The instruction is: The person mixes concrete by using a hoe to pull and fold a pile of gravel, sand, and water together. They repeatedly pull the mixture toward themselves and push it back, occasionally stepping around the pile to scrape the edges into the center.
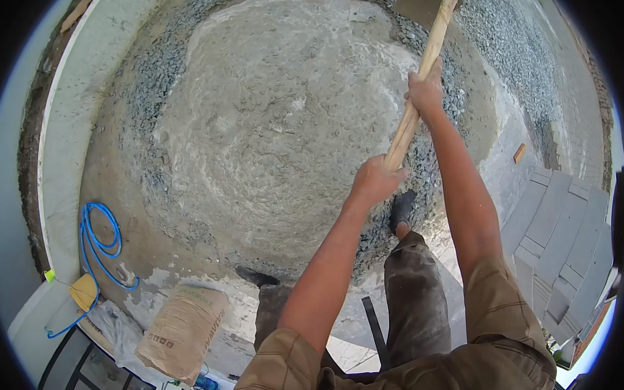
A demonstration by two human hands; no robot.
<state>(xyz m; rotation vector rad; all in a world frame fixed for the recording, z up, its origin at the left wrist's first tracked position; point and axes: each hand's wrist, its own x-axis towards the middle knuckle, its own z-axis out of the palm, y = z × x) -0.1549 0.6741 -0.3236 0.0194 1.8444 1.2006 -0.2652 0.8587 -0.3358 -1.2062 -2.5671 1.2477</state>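
Note:
My left hand point(378, 181) is closed round the near end of a long wooden handle. Farther up, my right hand point(425, 90) wraps the same handle. It belongs to a hoe point(438, 36), whose flat metal blade point(416, 7) shows at the top edge of the view, partly cut off. The blade is over the far right rim of a broad round mound of wet grey concrete mix point(273, 132). Dark gravel point(147, 79) rings the mix. My feet stand at its near edge, the right shoe point(401, 208) on gravel.
A coiled blue hose point(104, 232) lies at the left by a low wall point(72, 90). A paper cement bag point(183, 331) stands near my left side. Grey planks or tiles point(558, 238) are stacked at the right. More gravel point(516, 58) spreads at the upper right, with a small wood piece point(519, 153) nearby.

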